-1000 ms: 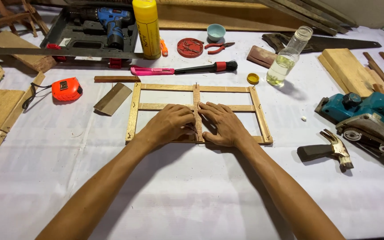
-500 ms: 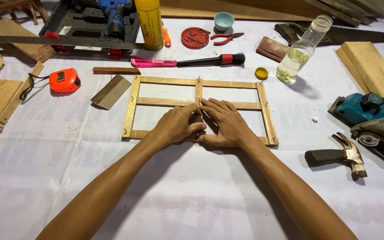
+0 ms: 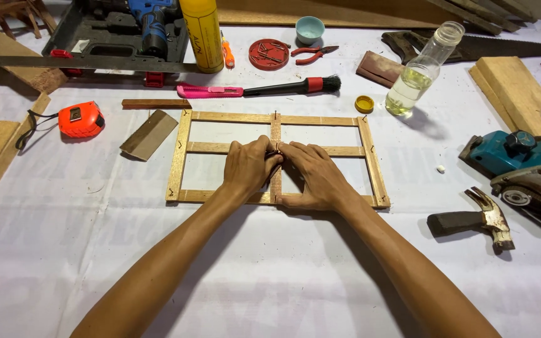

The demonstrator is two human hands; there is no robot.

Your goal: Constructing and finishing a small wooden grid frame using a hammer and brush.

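At the middle of the white-covered worktop [image 3: 270,275] lies a flat wooden frame [image 3: 186,150], a rectangle of thin strips with one crossbar running lengthwise and one upright strip dividing it into four panes. Both hands rest on it where the crossbar meets the upright. The left hand [image 3: 248,166] lies knuckles up with its fingers curled inward, their tips pressed against the joint; the right hand [image 3: 314,175] mirrors it from the other side, fingers bent and meeting those of the left at the same spot. Something small seems to be pinched between the fingertips, but it is too hidden to tell what it is, so whether either hand truly grips anything cannot be told. Left of the frame sits an orange tape measure [image 3: 81,119], with a small wedge of board [image 3: 148,134] between it and the frame. Just beyond the frame's far edge lie a pink utility knife [image 3: 210,91] and a black-handled brush [image 3: 295,86], end to end. A clear bottle [image 3: 417,78] of pale liquid stands to the far right, its yellow cap [image 3: 364,104] beside it. A hammer [image 3: 471,220] lies on the right, near a teal power planer [image 3: 524,166]. A yellow can [image 3: 201,34] stands at the back, next to an open drill case [image 3: 123,31].
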